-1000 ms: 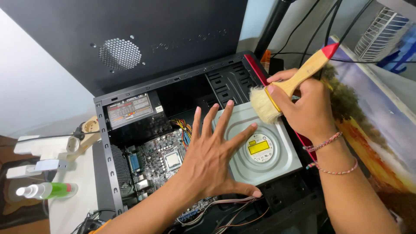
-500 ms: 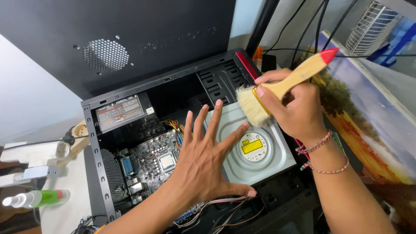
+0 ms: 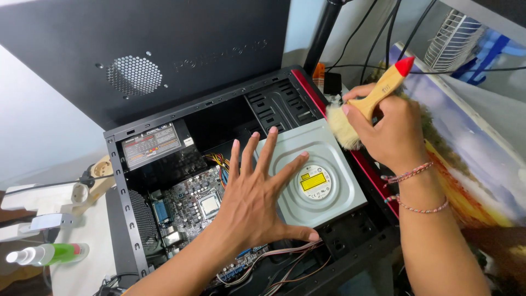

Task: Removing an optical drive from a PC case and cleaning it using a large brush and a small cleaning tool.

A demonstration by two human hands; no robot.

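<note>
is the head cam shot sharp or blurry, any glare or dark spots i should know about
Head view: mostly sharp; the left hand and the optical drive under it are crisp. The brush bristles look slightly soft in the right hand. Soft daylight, no harsh glare on the drive's metal. The computer case interior is dim at the lower right, so its cables are hard to read. Edges bend slightly from the wide lens.
</note>
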